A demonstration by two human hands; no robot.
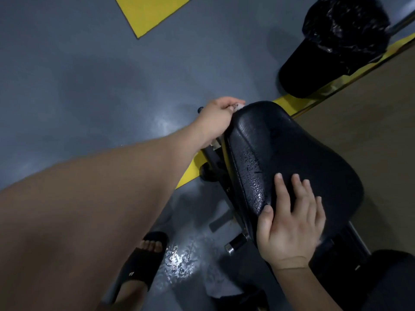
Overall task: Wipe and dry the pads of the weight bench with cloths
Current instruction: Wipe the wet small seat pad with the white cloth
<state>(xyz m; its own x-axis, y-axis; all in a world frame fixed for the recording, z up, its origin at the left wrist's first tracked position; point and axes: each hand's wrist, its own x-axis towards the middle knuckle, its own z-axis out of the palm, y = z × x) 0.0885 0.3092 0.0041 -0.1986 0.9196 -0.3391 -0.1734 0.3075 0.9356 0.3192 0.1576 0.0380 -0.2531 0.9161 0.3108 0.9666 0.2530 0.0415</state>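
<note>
Left forearm [89, 198] fills the lower left and reaches to the left grip [216, 118], which is clenched round a pale cloth [239, 106] at the far left edge of the black seat pad [303, 149]. Only scraps of the cloth show. Right grip [292, 223] lies released, 4 fingers straight, flat on the pad's near end. Water beads [251, 176] line the pad's left side. 1 sandalled foot [143, 259] stands on the grey floor [78, 86] beside a wet patch [179, 261]. A black-lined bin [336, 46] stands beyond.
</note>
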